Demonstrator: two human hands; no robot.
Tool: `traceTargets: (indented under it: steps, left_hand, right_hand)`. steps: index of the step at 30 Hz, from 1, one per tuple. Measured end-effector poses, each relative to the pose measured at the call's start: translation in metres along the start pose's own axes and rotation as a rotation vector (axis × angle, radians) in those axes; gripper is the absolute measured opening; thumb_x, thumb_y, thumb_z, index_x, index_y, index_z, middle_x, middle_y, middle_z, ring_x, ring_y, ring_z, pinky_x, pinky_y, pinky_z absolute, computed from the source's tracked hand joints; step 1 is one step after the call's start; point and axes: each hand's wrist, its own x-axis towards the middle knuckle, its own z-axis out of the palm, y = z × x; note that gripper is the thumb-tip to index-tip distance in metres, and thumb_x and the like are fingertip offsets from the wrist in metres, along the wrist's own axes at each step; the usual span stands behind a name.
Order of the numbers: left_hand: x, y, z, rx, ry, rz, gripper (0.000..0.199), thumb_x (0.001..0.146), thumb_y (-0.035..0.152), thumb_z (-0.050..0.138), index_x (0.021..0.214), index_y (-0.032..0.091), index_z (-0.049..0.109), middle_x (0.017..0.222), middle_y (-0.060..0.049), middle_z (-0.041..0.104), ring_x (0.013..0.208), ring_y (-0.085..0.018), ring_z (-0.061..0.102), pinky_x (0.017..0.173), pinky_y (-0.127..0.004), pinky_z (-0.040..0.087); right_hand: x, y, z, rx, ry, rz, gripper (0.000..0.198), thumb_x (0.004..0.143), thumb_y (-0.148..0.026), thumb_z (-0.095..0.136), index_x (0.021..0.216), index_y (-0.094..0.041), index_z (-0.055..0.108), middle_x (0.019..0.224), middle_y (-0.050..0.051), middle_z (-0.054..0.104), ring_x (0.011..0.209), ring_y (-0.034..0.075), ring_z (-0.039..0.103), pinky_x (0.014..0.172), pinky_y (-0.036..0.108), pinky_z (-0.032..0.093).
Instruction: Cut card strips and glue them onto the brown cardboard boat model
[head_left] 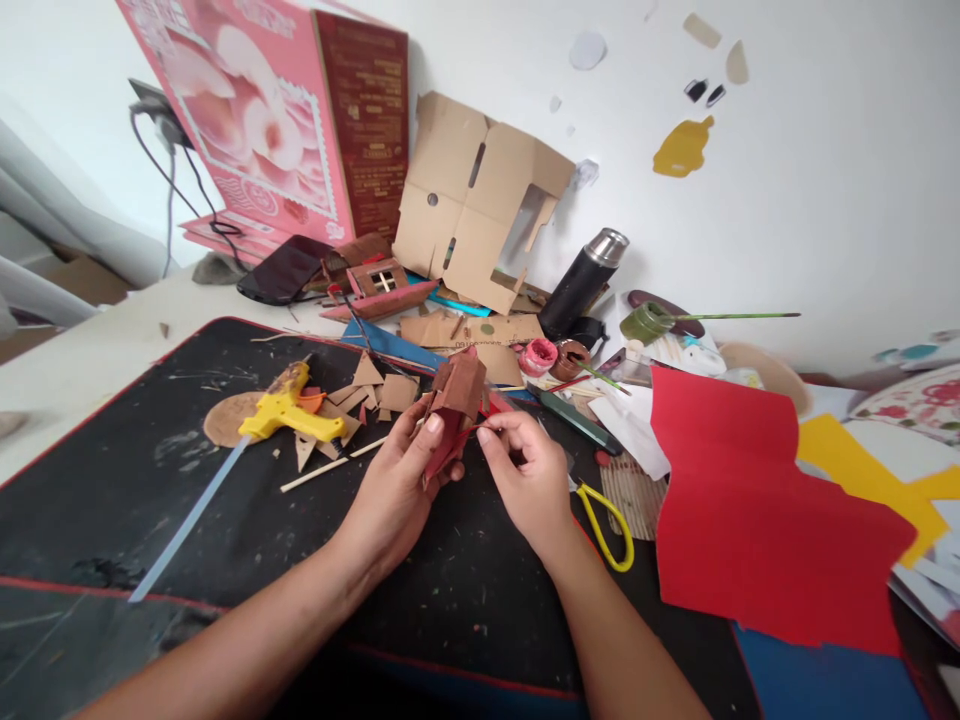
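Observation:
My left hand (405, 470) is wrapped round a small reddish-brown cardboard model (459, 390), with the thumb on its near side. The model has a brown, roof-like top and dark red sides, and is held tilted above the black mat. Close on its right, my right hand (527, 462) pinches a thin red strip (478, 428) between thumb and forefinger. The strip's far end meets the model's side, though I cannot tell whether it is fixed there. My left fingers hide the model's lower part.
A yellow glue gun (296, 410) with a long glue stick lies left, beside cardboard scraps (394, 393). Yellow-handled scissors (609, 530) and red sheet (750, 500) lie right. Behind are paint jars (538, 356), a black flask (581, 285), a brown model boat (382, 295) and cut cardboard (480, 190).

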Motion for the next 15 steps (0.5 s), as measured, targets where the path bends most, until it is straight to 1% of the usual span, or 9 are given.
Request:
traceTargets:
  steps: [7, 9, 12, 15]
  left_hand:
    - [-0.0003, 0.0014, -0.0012, 0.002, 0.027, 0.007, 0.06, 0.077, 0.046, 0.097, 0.122, 0.018, 0.071, 0.11, -0.008, 0.073, 0.082, -0.017, 0.063, 0.065, -0.027, 0.052]
    - [-0.0006, 0.0014, -0.0013, 0.006, 0.031, 0.013, 0.061, 0.075, 0.048, 0.098, 0.121, 0.018, 0.071, 0.111, -0.009, 0.073, 0.083, -0.017, 0.064, 0.065, -0.028, 0.052]
    - [-0.0012, 0.0008, -0.0012, 0.022, 0.029, 0.03, 0.064, 0.073, 0.05, 0.099, 0.122, 0.018, 0.071, 0.112, -0.008, 0.073, 0.084, -0.017, 0.064, 0.065, -0.027, 0.053]
    - [-0.0017, 0.0, -0.0012, 0.034, 0.022, 0.049, 0.064, 0.074, 0.05, 0.098, 0.123, 0.019, 0.072, 0.113, -0.008, 0.073, 0.085, -0.016, 0.063, 0.065, -0.026, 0.053]
  right_hand:
    - [0.0011, -0.0024, -0.0031, -0.02, 0.065, -0.021, 0.015, 0.101, -0.034, 0.065, 0.097, -0.021, 0.071, 0.063, -0.004, 0.059, 0.052, 0.013, 0.05, 0.051, 0.025, 0.038]
    - [0.0008, -0.0021, -0.0035, -0.026, 0.054, -0.027, 0.016, 0.101, -0.034, 0.064, 0.098, -0.021, 0.072, 0.062, -0.004, 0.059, 0.052, 0.013, 0.05, 0.051, 0.026, 0.038]
    - [0.0002, -0.0004, -0.0033, -0.046, 0.017, -0.038, 0.017, 0.102, -0.036, 0.064, 0.101, -0.021, 0.072, 0.059, -0.006, 0.054, 0.05, 0.013, 0.048, 0.05, 0.026, 0.037]
    - [0.0002, 0.0015, -0.0029, -0.076, -0.007, -0.056, 0.015, 0.101, -0.035, 0.064, 0.101, -0.022, 0.072, 0.058, -0.007, 0.051, 0.05, 0.013, 0.047, 0.052, 0.027, 0.037]
